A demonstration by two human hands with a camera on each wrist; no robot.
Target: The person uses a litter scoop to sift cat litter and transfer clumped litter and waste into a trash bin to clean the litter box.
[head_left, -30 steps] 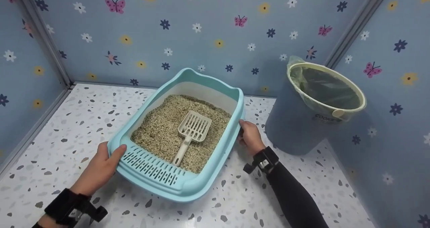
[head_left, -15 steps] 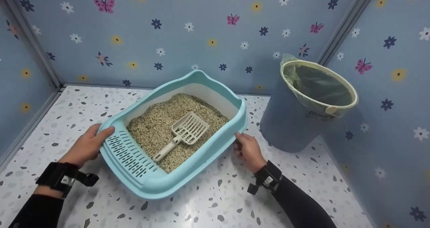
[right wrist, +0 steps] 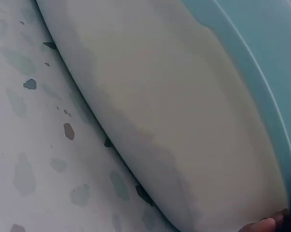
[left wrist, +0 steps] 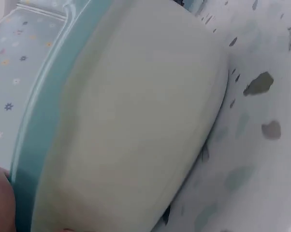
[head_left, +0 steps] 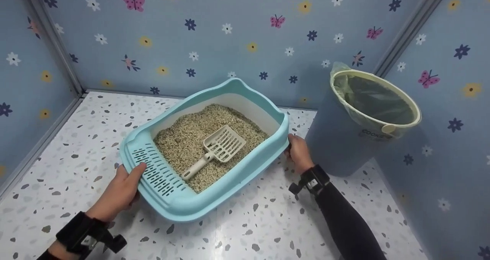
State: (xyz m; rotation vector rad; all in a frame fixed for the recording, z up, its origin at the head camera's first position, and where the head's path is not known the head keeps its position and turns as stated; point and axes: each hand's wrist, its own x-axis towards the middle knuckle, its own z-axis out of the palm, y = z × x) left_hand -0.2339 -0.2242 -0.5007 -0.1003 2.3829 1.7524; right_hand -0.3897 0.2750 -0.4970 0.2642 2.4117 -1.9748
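Note:
A light-blue-rimmed litter box [head_left: 214, 204] stands slanted on or just above the speckled floor. Sandy litter [head_left: 183, 131] fills it, and a beige slotted litter scoop [head_left: 226, 143] lies on top, handle toward the near end. My left hand [head_left: 120, 191] grips the near-left rim, thumb on the perforated step, fingers underneath. Under the right rim, close to the far corner, my right hand [head_left: 300, 152] holds on with curled fingers. The left wrist view shows the box's white outer wall [left wrist: 136, 106]; in the right wrist view, fingertips [right wrist: 264, 225] touch beneath the rim.
A blue-grey bin [head_left: 337, 145] with a cream rim and a greenish liner bag [head_left: 377, 99] stands right of the box, close to my right hand. Flower-patterned panels [head_left: 222, 38] wall in the back and both sides.
The litter box has turned clockwise, its far end swinging right and near end left, the scoop turning with it. My right hand has shifted toward the far right corner.

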